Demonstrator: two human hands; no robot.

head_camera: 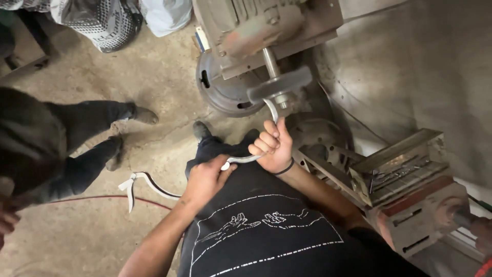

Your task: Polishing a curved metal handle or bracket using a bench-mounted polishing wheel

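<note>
A curved shiny metal piece (249,159) runs between both hands and bends up to the spinning grey wheel (281,85) of a motor-driven grinder (256,28). My left hand (205,179) grips its lower end by my thigh. Higher up, my right hand (271,146), with a dark band on the wrist, is closed around the piece just below the wheel. The piece's top end (271,109) touches the wheel's underside.
Another person in dark clothes (56,138) stands at the left on the concrete floor. A white curved strip (138,184) and a red cable (102,197) lie on the floor. A metal box and machine parts (405,179) crowd the right. Bags (102,20) sit at the top left.
</note>
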